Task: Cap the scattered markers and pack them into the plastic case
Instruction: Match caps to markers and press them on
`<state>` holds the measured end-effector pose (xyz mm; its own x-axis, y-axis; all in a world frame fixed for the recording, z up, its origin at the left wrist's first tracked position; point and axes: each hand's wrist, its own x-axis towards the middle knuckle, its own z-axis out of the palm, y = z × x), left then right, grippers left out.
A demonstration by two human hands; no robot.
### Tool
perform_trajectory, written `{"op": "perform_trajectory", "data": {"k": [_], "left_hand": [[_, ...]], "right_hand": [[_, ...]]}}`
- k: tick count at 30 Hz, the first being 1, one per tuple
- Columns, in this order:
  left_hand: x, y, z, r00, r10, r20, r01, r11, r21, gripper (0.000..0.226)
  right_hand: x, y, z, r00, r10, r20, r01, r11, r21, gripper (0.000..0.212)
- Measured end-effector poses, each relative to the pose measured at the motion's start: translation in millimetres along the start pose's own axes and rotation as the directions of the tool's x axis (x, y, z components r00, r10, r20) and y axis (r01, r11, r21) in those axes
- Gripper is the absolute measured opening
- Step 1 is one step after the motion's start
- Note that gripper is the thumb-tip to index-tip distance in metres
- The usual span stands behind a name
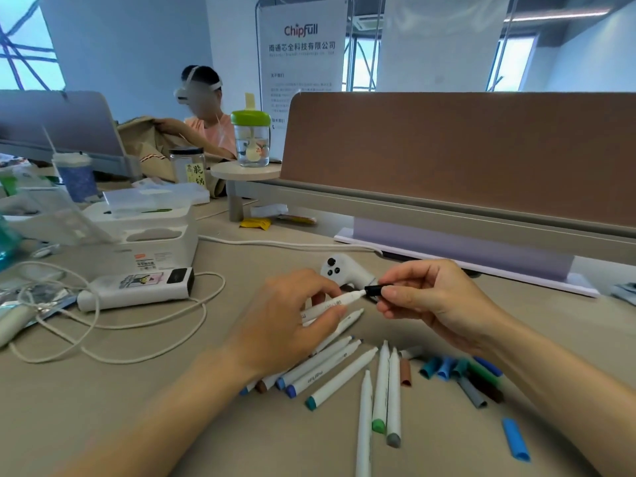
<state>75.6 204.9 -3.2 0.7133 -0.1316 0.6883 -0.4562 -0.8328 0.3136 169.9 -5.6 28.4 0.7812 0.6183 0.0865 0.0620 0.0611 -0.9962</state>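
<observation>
Your left hand [292, 325] grips a white marker [339, 301]; your right hand [433, 301] pinches a black cap [373, 290] at its tip. Other markers [342, 378] and loose caps [445, 368] lie scattered on the desk [137, 407]. A green-lidded cup [251, 139] stands far back.

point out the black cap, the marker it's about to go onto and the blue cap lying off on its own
black cap [372, 290]: head view, middle of its visible side.
marker [344, 299]: head view, white barrel just behind the tip.
blue cap [515, 438]: head view, middle of its length.
</observation>
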Motion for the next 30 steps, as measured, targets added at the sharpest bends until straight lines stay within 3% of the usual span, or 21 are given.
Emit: {"op": "perform_trajectory", "data": {"k": [23, 30], "left_hand": [[0.3, -0.6, 2.8, 0.999, 0.048, -0.012, -0.048, 0.999, -0.017, 0.017], [-1.2, -1.3, 5.3, 0.998, 0.061, 0.010, -0.061, 0.997, -0.047, 0.019]], "right_hand": [[-1.6, 0.9, 1.6, 0.998, -0.033, 0.050, 0.041, 0.985, -0.168, 0.024], [-2.3, 6.7, 4.7, 0.998, -0.053, 0.047, 0.064, 0.959, -0.276, 0.012]]}}
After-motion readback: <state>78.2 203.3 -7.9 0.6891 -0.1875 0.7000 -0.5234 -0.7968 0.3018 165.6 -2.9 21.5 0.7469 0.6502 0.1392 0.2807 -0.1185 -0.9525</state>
